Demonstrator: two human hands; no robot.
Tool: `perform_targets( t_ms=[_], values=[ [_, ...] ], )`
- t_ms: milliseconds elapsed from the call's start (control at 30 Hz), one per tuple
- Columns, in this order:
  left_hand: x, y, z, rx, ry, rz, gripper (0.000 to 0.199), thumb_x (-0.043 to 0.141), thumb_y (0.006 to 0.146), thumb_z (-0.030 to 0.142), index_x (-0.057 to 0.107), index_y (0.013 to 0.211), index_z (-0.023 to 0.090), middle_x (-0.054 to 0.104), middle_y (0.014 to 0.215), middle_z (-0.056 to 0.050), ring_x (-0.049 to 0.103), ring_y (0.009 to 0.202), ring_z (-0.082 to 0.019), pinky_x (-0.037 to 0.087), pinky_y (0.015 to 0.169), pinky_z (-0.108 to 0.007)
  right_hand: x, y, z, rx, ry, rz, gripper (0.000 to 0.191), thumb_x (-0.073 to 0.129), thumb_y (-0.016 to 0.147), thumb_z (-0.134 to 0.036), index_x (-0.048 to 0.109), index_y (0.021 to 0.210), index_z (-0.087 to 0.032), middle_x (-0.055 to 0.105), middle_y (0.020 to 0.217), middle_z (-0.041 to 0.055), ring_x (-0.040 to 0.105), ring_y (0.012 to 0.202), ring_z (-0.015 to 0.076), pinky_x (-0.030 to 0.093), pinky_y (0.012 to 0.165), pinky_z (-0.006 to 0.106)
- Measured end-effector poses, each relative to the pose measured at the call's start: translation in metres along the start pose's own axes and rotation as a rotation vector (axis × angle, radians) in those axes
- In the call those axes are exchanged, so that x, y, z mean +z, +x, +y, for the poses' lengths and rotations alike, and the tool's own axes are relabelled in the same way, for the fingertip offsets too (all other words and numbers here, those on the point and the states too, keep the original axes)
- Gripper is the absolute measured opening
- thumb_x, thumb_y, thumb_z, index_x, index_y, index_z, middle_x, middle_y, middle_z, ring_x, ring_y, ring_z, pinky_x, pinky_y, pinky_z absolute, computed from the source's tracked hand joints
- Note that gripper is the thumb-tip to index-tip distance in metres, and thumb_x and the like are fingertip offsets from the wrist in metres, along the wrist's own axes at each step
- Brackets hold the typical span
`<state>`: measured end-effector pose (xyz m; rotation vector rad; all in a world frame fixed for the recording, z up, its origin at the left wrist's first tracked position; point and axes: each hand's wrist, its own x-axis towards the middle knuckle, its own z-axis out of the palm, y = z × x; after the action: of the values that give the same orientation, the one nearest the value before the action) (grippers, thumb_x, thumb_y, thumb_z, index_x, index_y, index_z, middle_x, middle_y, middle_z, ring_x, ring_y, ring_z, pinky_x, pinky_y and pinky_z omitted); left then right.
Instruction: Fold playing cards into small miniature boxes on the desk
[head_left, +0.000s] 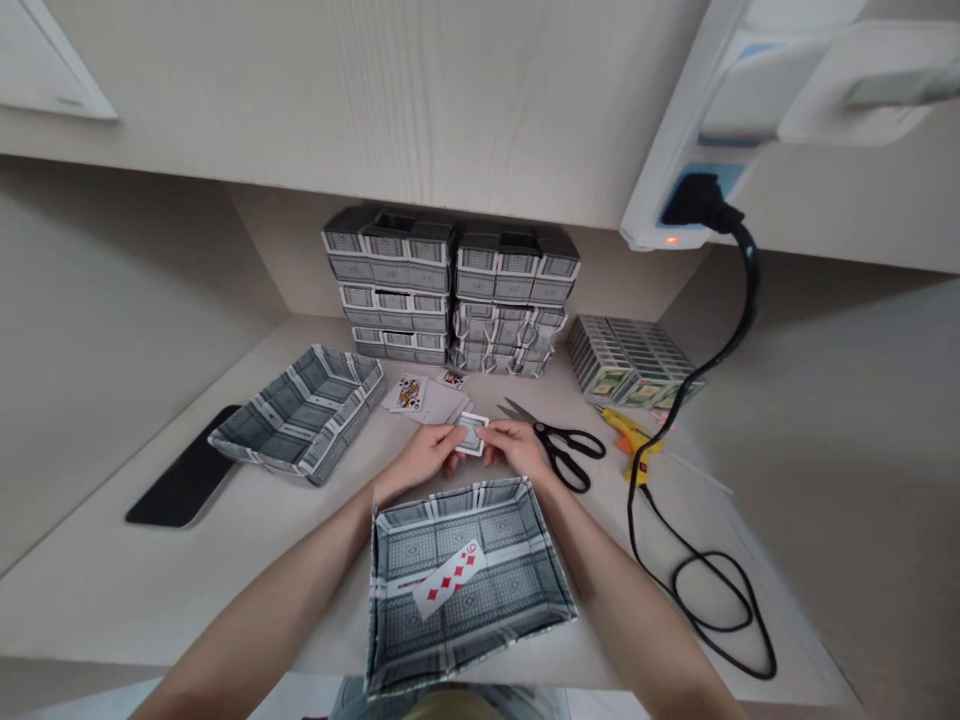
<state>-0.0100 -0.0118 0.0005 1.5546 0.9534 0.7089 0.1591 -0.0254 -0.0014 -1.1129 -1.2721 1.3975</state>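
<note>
both hands close together over the middle of the tabletop point(150, 590). left hand point(427, 450) and right hand point(517, 447) share one playing card point(472, 434), pinched thumb-on-top at either side, patterned back up; cannot tell if it is single or doubled.

near tray point(517, 590), built of card backs, sits between the forearms at the tabletop's front edge; a diamonds card point(450, 580) lies face up inside, askew. held card is just beyond this tray's far rim.

loose card pile point(439, 403) just behind the left hand, some face up. scissors point(541, 428), black-handled, just right of the right hand, blades slightly parted. yellow glue gun point(634, 435) farther toward the right edge, black cord looping toward the front right corner.

toward the left edge: second tray point(300, 410), its side by a dark smartphone point(180, 480). along the back edge: left stack point(397, 310) and right stack point(510, 320) of card-built boxes.
</note>
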Motion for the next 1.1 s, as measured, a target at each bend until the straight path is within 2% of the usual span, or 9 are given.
perform_targets(
  t_ms=[200, 433, 667, 933, 1100],
  values=[
    [0.0009, 0.0007, 0.0022, 0.012, -0.033, -0.020, 0.044, 0.043, 0.078, 0.052, 0.049, 0.058, 0.014, 0.050, 0.042, 0.004, 0.045, 0.039, -0.009, 0.037, 0.044, -0.020, 0.0004, -0.0001, 0.0000, -0.011, 0.011, 0.018, 0.028, 0.063, 0.066, -0.045, 0.059, 0.055, -0.020, 0.054, 0.038, -0.0038, 0.046, 0.035, 0.0113, 0.035, 0.042, 0.025],
    [0.0020, -0.0022, 0.0065, -0.001, 0.074, 0.068, 0.039, 0.054, 0.073, 0.050, 0.053, 0.058, 0.013, 0.051, 0.042, 0.004, 0.044, 0.035, -0.007, 0.034, 0.039, -0.019, 0.0007, 0.0008, -0.0009, -0.040, -0.007, 0.095, 0.030, 0.063, 0.066, -0.046, 0.055, 0.056, -0.019, 0.057, 0.041, -0.0026, 0.046, 0.037, 0.0106, 0.037, 0.043, 0.024],
    [0.0022, -0.0011, 0.0065, -0.060, 0.006, 0.015, 0.041, 0.049, 0.075, 0.052, 0.054, 0.062, 0.013, 0.054, 0.045, 0.003, 0.048, 0.037, -0.009, 0.036, 0.039, -0.019, 0.0010, 0.0010, -0.0015, -0.045, -0.012, 0.095, 0.030, 0.065, 0.065, -0.047, 0.055, 0.056, -0.019, 0.058, 0.043, -0.0022, 0.047, 0.037, 0.0098, 0.039, 0.042, 0.022],
    [0.0017, 0.0000, 0.0009, -0.025, 0.097, 0.003, 0.040, 0.043, 0.078, 0.050, 0.051, 0.062, 0.015, 0.049, 0.041, 0.005, 0.044, 0.035, -0.008, 0.034, 0.039, -0.019, 0.0005, 0.0013, -0.0013, -0.011, 0.013, 0.078, 0.030, 0.068, 0.061, -0.044, 0.054, 0.055, -0.019, 0.062, 0.046, -0.0013, 0.050, 0.037, 0.0105, 0.040, 0.041, 0.022],
    [0.0021, 0.0007, -0.0009, -0.047, 0.045, -0.021, 0.041, 0.040, 0.080, 0.051, 0.050, 0.063, 0.015, 0.047, 0.041, 0.005, 0.041, 0.034, -0.008, 0.032, 0.038, -0.019, 0.0000, 0.0012, -0.0023, -0.023, 0.007, 0.026, 0.030, 0.065, 0.065, -0.045, 0.053, 0.057, -0.019, 0.059, 0.044, -0.0035, 0.049, 0.035, 0.0096, 0.037, 0.037, 0.021]
  ],
)
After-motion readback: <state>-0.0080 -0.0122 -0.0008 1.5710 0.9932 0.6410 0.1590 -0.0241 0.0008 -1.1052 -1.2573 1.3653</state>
